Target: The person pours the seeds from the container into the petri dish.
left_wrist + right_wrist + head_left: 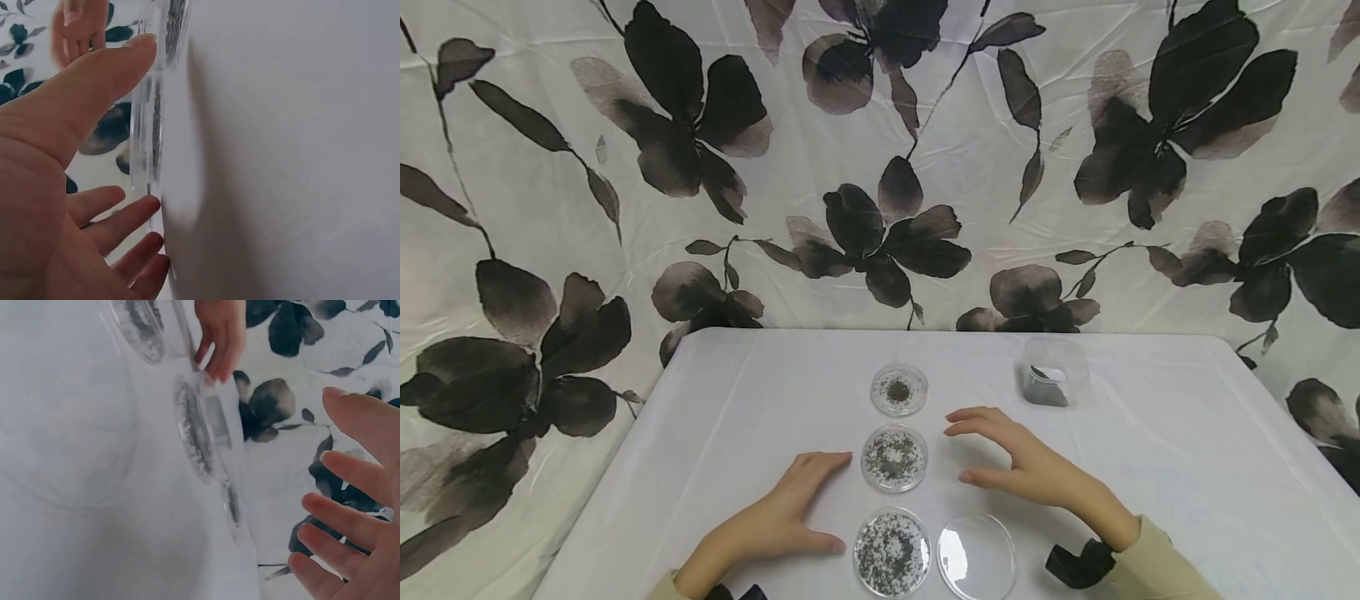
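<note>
Three round clear dishes stand in a column, all holding dark specks. The far dish (898,390) has a small dark clump at its centre; the middle dish (895,458) and larger near dish (892,552) are more widely speckled. Left of the lower two, my left hand (782,517) has its thumb and fingers spread, fingertips close to the middle dish. My right hand (1030,462) hovers to the right of the middle dish, fingers apart and loosely bent, holding nothing. A clear round lid or dish (977,557) lies beside the near dish. In the right wrist view, my right fingers (350,519) are spread.
Toward the back right stands a small clear box (1051,375) with dark material inside and its clear lid raised. A white cloth covers the table (1180,433). Behind its far edge hangs a floral curtain (1015,167).
</note>
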Demonstrator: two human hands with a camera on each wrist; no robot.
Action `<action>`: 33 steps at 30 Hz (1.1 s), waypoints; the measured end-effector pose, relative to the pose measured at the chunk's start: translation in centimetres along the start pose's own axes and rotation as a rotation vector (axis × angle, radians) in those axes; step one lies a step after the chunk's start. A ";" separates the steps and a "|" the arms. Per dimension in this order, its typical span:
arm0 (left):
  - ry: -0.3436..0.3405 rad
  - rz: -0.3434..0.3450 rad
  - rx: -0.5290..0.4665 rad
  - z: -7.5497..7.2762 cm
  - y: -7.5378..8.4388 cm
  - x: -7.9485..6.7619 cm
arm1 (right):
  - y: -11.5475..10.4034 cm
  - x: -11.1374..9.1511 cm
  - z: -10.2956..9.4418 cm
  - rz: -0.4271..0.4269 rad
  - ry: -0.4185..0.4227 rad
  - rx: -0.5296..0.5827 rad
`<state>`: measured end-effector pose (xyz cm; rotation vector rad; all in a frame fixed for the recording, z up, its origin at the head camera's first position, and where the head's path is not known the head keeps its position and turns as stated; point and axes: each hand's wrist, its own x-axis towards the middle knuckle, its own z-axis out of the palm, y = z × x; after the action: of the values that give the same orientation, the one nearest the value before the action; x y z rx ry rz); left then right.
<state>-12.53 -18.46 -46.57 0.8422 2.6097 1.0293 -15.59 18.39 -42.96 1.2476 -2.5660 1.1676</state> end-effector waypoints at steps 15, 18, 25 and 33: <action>0.091 0.059 -0.107 3.9 0.8 -2.1 | 0.1 -7.5 1.7 0.090 -0.095 0.209; 0.167 0.145 -0.006 4.7 0.6 -1.8 | -0.2 -8.1 2.5 0.200 -0.135 0.246; 0.214 0.191 0.019 5.2 0.9 -1.5 | -1.0 -8.0 4.4 0.330 -0.172 0.221; 0.186 0.218 0.031 5.5 1.5 -1.9 | -0.9 -7.8 5.3 0.164 -0.097 0.183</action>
<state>-8.23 -15.55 -49.59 1.1090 2.7392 1.1771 -8.39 19.62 -48.97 1.1715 -2.7302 1.4361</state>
